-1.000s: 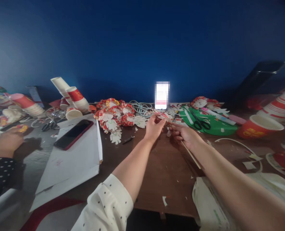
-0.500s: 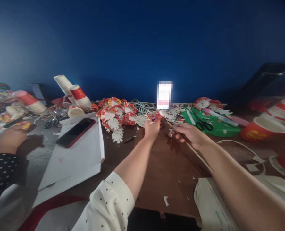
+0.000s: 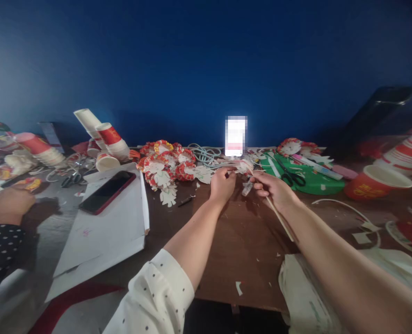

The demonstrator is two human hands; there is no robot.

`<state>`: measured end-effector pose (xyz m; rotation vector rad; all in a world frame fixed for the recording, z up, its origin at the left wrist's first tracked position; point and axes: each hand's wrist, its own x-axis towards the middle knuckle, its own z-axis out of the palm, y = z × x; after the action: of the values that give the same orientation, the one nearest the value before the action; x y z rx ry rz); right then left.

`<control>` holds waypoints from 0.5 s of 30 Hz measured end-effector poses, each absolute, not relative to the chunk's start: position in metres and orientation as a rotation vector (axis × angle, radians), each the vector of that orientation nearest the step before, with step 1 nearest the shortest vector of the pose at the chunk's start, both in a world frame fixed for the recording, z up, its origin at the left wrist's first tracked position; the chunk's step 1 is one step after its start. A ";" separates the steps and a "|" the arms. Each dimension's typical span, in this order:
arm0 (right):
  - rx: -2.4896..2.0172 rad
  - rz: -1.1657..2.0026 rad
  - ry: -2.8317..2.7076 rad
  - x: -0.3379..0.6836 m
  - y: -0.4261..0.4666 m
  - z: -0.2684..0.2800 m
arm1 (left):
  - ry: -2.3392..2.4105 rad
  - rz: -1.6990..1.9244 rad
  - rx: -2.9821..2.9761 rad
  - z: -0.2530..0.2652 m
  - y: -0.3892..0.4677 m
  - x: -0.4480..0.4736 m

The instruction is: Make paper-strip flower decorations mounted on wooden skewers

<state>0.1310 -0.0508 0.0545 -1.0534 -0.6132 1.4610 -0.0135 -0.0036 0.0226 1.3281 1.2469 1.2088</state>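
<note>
My right hand [image 3: 274, 189] is closed around a thin wooden stick [image 3: 278, 217], which slants down toward my forearm. A small whitish, see-through scrap [image 3: 247, 187] hangs by its fingertips. My left hand [image 3: 223, 186] faces it with fingers curled in a pinch at a pale paper cutout [image 3: 243, 165], which is blurred and meets the stick's upper end. Its details are partly lost among the white cutouts behind. Left of my hands lies a heap of red-and-white paper flowers [image 3: 167, 164] with white leaf-shaped pieces.
Black scissors [image 3: 291, 175] lie on a green sheet [image 3: 319, 184]. A red paper cup [image 3: 376, 183] stands at right, a phone [image 3: 107, 192] on white card [image 3: 113, 234] at left. A lit screen [image 3: 236, 136] leans at the wall. Another person's hand [image 3: 9, 204] works far left.
The red-and-yellow striped side of the cutout in my left hand no longer shows; a pale surface does. My right hand has shifted slightly, and the stick stands steeper.
</note>
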 end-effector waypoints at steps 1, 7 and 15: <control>-1.014 1.489 -0.518 0.133 -0.050 0.056 | 1.267 1.201 1.367 0.021 -0.003 -0.013; -0.845 1.590 -0.166 0.145 -0.045 0.057 | 1.246 1.107 1.271 0.011 0.001 -0.009; -1.020 1.414 -0.304 0.135 -0.044 0.052 | 1.184 1.069 0.840 0.017 0.002 -0.008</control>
<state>0.1347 -0.0443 0.0516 -1.0199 -0.3044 1.4138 -0.0082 0.0025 0.0168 0.8395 1.1837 1.0685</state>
